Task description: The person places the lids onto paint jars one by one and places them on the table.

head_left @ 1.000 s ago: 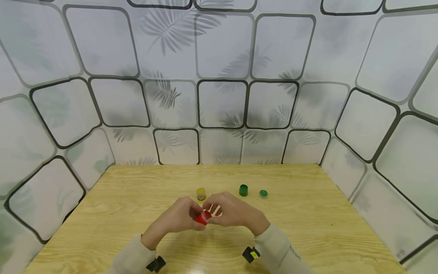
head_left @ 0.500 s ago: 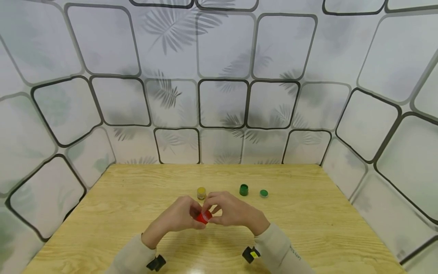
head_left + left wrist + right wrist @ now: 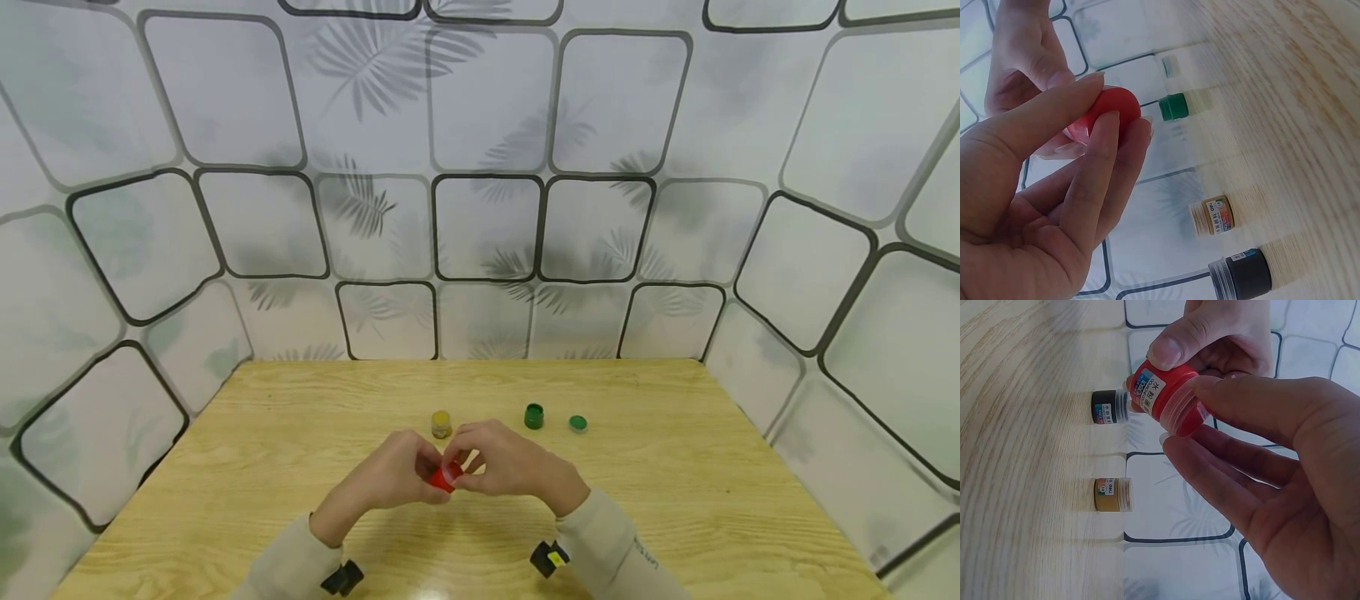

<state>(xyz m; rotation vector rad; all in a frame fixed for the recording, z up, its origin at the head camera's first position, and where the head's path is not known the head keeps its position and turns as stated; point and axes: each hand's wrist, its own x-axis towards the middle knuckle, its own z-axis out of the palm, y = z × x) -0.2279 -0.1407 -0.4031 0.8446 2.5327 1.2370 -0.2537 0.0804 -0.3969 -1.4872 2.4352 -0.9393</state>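
A small red paint jar (image 3: 1159, 387) with a printed label is held up off the table, tilted, its clear lid end toward the right. My left hand (image 3: 399, 472) grips the jar's body between thumb and fingers. My right hand (image 3: 504, 460) is at the clear lid (image 3: 1179, 411), thumb on one side and fingertips on the other. In the left wrist view, the jar's rounded red base (image 3: 1124, 109) shows between the left fingers. Part of the lid is hidden by the right thumb in the right wrist view.
Behind the hands stands a yellow-ochre jar (image 3: 441, 425). An uncapped green jar (image 3: 534, 417) stands to its right, with a green lid (image 3: 577, 423) lying beside it. A black jar (image 3: 1109, 407) appears in the wrist views. All rest on the wood-grain table (image 3: 675, 500).
My right fingers have closed in from a looser spread to the lid and shifted slightly around it. My left hand and the red jar have stayed nearly in place.
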